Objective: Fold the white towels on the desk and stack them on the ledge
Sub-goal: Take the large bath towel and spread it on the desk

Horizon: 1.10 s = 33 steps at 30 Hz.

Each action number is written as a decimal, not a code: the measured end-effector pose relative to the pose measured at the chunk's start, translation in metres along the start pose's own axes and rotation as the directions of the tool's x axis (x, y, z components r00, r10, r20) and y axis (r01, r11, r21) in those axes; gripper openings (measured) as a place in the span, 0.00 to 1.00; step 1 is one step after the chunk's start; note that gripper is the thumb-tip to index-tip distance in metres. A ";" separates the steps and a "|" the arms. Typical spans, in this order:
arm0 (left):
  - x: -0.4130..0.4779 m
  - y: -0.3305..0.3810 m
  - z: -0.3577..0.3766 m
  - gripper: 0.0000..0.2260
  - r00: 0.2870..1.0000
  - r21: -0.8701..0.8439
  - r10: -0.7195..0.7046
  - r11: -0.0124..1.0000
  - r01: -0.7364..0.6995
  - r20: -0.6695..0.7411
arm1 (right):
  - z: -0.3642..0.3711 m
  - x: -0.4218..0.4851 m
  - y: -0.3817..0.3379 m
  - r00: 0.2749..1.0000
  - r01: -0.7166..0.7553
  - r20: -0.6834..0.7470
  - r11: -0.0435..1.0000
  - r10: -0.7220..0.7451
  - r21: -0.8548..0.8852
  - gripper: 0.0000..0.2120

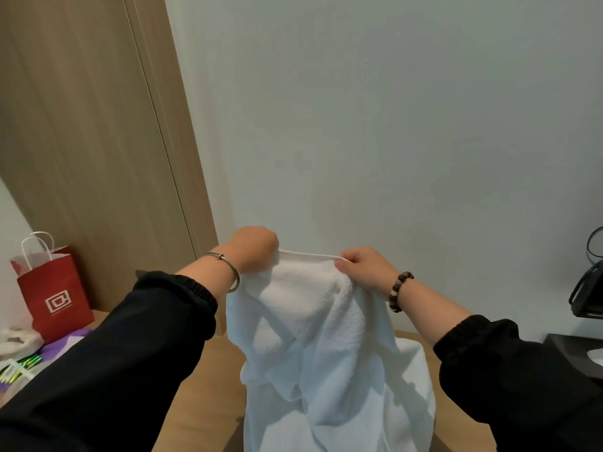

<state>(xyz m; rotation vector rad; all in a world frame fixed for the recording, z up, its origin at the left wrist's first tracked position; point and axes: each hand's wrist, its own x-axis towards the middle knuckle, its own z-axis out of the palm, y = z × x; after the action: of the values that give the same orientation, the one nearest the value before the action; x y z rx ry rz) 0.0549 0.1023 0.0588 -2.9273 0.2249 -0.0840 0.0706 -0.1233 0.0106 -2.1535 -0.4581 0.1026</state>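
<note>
A white towel (pixel 313 347) hangs crumpled in front of me, lifted above the wooden desk (pixel 208 396). My left hand (pixel 253 247) grips its top hem at the left end, fist closed. My right hand (pixel 362 267) pinches the same hem a short way to the right, thumb on top. The hem runs taut between the two hands. The towel's lower part drapes down over the desk and out of the bottom of the view. No ledge is in sight.
A red paper bag (pixel 54 295) stands at the desk's left end against a wooden panel (pixel 98 141). Purple and white items (pixel 23 353) lie beside it. A black device (pixel 587 288) and a black box (pixel 577 350) sit at the right.
</note>
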 end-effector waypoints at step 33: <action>-0.002 0.056 0.120 0.23 0.987 -0.307 0.118 0.940 -0.146 -0.108 | 0.058 -0.012 0.141 0.922 -0.223 -0.352 0.963 0.159 -0.151 0.08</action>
<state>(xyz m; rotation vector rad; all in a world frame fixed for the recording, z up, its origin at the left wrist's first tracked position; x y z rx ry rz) 0.0533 0.0717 -0.0703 -3.2176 0.4914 -0.1723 0.0859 -0.1570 -0.1376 -2.3389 -0.0572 -0.2082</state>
